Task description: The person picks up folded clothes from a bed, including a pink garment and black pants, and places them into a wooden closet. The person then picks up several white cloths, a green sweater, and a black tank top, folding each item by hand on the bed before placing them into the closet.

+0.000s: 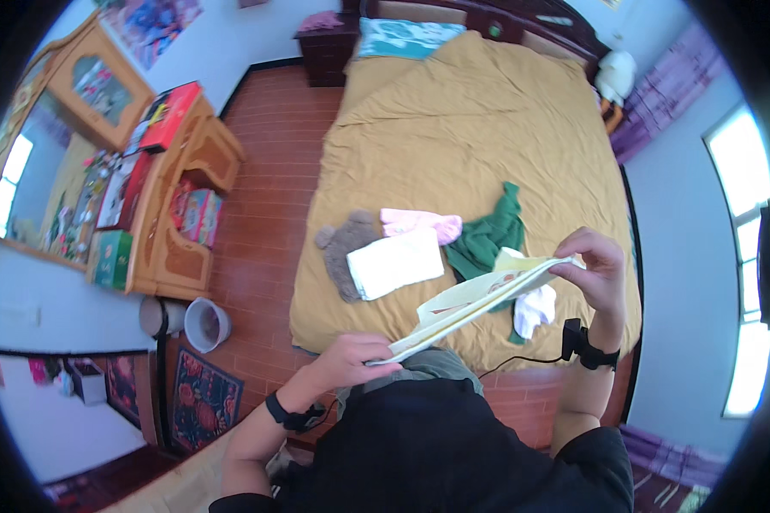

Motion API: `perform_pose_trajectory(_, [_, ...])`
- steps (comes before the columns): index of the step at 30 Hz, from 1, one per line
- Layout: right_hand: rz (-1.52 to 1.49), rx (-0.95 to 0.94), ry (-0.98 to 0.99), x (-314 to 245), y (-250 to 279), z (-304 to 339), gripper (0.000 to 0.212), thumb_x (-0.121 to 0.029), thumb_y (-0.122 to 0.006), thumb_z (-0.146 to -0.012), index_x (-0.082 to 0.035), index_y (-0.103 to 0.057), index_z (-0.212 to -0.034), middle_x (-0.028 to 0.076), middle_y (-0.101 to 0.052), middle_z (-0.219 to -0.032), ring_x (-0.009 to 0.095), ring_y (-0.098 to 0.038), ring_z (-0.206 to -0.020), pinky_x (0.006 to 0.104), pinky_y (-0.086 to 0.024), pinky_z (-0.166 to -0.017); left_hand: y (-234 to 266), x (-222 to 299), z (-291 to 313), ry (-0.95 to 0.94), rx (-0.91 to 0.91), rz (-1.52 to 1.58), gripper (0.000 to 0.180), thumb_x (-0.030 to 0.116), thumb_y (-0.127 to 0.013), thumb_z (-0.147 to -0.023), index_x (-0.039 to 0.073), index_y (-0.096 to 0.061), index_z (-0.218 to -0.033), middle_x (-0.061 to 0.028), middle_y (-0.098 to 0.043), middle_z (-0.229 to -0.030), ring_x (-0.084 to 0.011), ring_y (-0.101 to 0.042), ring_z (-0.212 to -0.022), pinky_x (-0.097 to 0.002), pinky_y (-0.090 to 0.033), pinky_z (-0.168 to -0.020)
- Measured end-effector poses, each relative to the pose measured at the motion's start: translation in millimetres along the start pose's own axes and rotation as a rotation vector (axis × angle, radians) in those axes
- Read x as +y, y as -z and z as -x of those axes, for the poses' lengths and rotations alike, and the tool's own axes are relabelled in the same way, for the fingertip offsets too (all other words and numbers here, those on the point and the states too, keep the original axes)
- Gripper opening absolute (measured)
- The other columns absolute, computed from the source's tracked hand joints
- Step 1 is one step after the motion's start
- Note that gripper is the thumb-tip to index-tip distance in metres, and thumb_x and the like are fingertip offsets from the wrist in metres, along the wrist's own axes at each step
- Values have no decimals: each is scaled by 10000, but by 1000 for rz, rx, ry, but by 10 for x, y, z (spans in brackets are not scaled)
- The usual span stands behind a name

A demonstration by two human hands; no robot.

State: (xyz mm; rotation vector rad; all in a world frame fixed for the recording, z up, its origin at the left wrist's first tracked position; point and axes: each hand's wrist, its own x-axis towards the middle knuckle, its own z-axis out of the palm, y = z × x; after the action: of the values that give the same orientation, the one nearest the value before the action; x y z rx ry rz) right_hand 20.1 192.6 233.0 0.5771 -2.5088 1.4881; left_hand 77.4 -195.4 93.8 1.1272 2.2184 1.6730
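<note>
A pale yellow piece of clothing [479,305] with a reddish print is stretched between my hands above the near edge of the bed. My left hand [357,357] pinches its lower left end, and my right hand [597,265] grips its upper right end. Beyond it on the bed lie a folded white cloth [398,263], a fluffy grey-brown item [346,261], a pink garment [428,224] and a crumpled green garment [494,235]. A small white cloth [536,308] rests near my right wrist. The held clothing hides part of the green garment.
The bed [453,128] has a mustard sheet and a teal pillow [411,38]. Left of it stand a wooden dresser [167,218] with boxes and a white bucket [207,325] on the red floor. A black cable [522,357] runs from the strap on my right wrist.
</note>
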Motion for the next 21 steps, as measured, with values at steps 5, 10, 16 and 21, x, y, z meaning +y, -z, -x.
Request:
perform_pose_trajectory(5, [176, 36, -171, -167, 19, 407, 151, 8, -786, -720, -6, -693, -838, 75, -693, -817, 170, -662, -775, 276, -494, -705, 287, -91, -43, -21, -118, 60, 284, 214, -860, -722, 40, -643, -666, -73, -606, -653, -218, -608, -596, -306, -437, -533])
perform_pose_trajectory(10, [397, -35, -295, -278, -9, 868, 163, -84, -795, -766, -44, -703, -895, 21, -682, -811, 131, -555, -648, 275, -431, -611, 414, -91, -70, -97, -292, 41, 229, 180, -842, -741, 37, -662, -740, -67, -648, -733, -217, -628, -638, -290, -473, -566])
perform_pose_trajectory(16, [-79, 60, -910, -2, -158, 1642, 114, -63, -695, -896, -53, -668, -1006, 10, -666, -785, 60, -658, -686, 175, -470, -536, 282, -289, -135, 121, -342, 319, 150, 43, -806, -761, 21, -744, -895, -70, -693, -849, -174, -661, -754, -270, -504, -656])
perform_pose_trajectory(21, [-431, 329, -895, 461, -192, 2303, 123, -14, -628, -924, 36, -639, -1036, 108, -711, -908, 141, -705, -798, 258, -589, -709, -10, -393, -434, 126, -473, 393, 226, 44, -828, -714, 47, -770, -932, -74, -702, -850, -181, -668, -760, -274, -497, -642])
